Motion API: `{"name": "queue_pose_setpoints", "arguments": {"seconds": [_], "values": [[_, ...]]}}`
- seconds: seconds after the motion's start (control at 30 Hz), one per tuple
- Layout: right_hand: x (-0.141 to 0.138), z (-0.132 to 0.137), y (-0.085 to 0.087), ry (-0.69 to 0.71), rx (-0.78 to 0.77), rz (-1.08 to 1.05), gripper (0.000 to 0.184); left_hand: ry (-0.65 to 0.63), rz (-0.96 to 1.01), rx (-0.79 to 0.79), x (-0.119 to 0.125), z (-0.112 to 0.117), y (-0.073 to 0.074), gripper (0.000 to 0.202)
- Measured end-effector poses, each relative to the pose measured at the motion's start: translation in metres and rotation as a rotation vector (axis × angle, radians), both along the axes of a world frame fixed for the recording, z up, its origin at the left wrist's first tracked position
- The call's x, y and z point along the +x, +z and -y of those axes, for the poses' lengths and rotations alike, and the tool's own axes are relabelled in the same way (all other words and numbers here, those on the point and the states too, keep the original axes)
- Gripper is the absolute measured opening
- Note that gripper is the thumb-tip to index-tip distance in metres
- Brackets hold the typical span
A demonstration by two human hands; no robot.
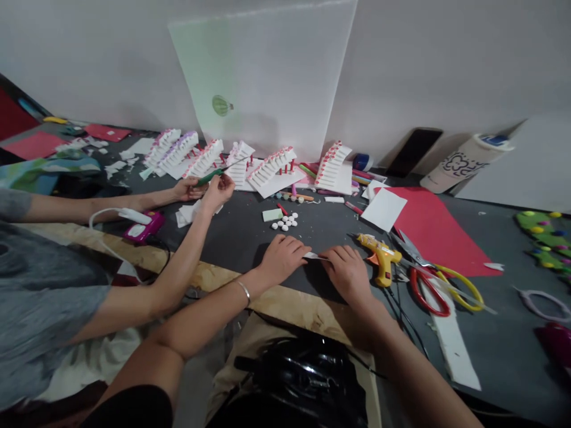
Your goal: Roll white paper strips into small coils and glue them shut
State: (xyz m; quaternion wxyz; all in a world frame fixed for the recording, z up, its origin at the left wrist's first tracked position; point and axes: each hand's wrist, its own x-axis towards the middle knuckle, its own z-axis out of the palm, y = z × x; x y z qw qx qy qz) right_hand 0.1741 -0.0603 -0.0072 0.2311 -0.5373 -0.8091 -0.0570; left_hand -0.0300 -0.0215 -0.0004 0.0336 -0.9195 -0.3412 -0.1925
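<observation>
My left hand (282, 257) and my right hand (347, 272) rest knuckles-up on the dark grey table (241, 238), fingers curled. Between them they pinch a small white strip of paper or foam (316, 256), one hand at each end. A silver bangle circles my left wrist. A yellow glue gun (380, 255) lies just right of my right hand. Small white round pieces (285, 222) sit on the table beyond my left hand.
A person at my left, in a grey shirt, holds green-handled scissors (213, 175) near several white stair-shaped models (272, 167). Red-handled scissors (429, 286) and yellow-handled scissors (459, 286), red paper (441, 238), a white sheet (383, 209), a white bottle (464, 161), a pink device (143, 227) are around.
</observation>
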Motion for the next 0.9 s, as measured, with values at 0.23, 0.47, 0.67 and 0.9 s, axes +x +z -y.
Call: {"name": "queue_pose_setpoints", "arguments": {"seconds": [0.23,0.47,0.67,0.9], "values": [[0.012,0.018,0.003,0.066,-0.026,0.037,0.022,-0.048,-0.102,0.007,-0.015,0.005,-0.002,0.013],[0.019,0.030,-0.012,0.024,-0.180,-0.166,0.025,0.100,0.130,-0.259,-0.028,0.013,-0.005,0.018],[0.025,0.028,-0.018,0.011,-0.176,-0.301,0.026,0.215,0.196,-0.354,-0.030,0.010,-0.006,0.015],[0.027,0.031,-0.014,-0.004,-0.016,-0.110,0.019,0.111,-0.045,-0.305,-0.026,0.014,0.003,0.018]]}}
